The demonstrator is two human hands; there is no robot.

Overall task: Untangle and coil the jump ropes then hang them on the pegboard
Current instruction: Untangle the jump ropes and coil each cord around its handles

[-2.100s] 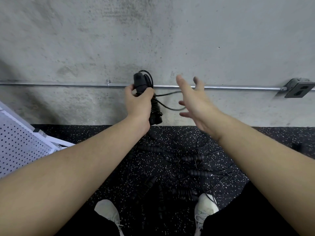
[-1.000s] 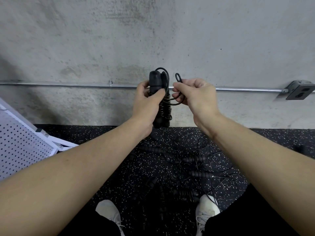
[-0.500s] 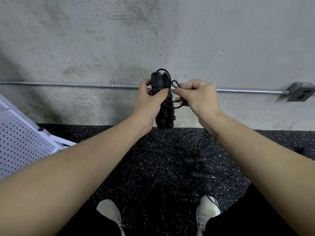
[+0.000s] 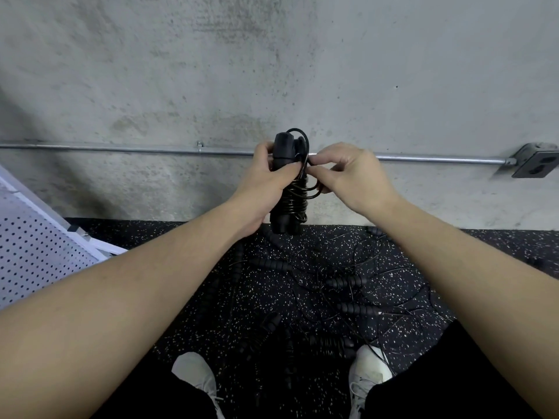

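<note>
the left hand (image 4: 266,179) is clamping the handles (image 4: 284,164) upright in a closed grip, the cord (image 4: 295,201) wound around them in front of the wall (image 4: 272,71). the right hand (image 4: 354,173) is pinching the loose cord end at the top, fingers closed on it. if that pinch is slipping, the springy cord is likely unwinding and the coil is loosening. more ropes (image 4: 332,285) are lying tangled on the floor (image 4: 453,246) between the shoes (image 4: 370,370), so stepping toward the pegboard (image 4: 33,249) at the left is risking a snag or trip. nothing is hanging on it where it shows.
</note>
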